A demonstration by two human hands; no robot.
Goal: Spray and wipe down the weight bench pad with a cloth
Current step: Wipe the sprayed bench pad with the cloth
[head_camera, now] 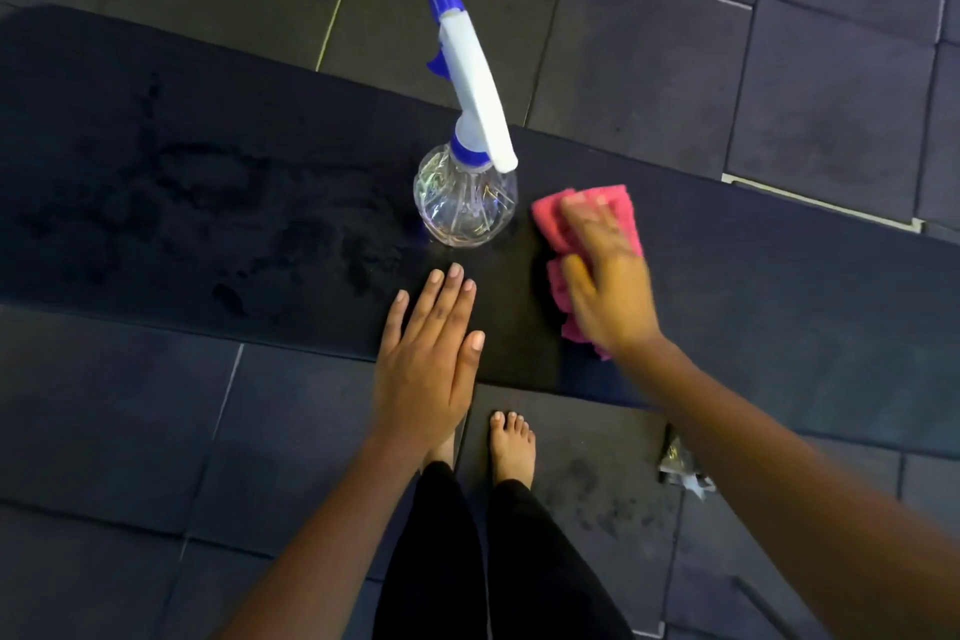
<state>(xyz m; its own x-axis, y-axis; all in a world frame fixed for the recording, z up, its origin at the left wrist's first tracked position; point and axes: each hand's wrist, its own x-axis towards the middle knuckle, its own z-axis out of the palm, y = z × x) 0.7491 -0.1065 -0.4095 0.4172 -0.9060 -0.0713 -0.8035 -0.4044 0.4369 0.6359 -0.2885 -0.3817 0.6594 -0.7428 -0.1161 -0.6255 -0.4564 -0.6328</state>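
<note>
The black weight bench pad runs across the view from left to right, with dark wet patches on its left half. A clear spray bottle with a white and blue trigger head stands upright on the pad's middle. Just right of it lies a pink cloth, pressed flat onto the pad under my right hand, which looks blurred. My left hand hovers flat with fingers together over the pad's near edge, holding nothing and apart from the bottle.
Dark rubber floor tiles surround the bench. My bare feet and black trouser legs stand just below the pad's near edge. A small shiny metal part shows under the bench at the right.
</note>
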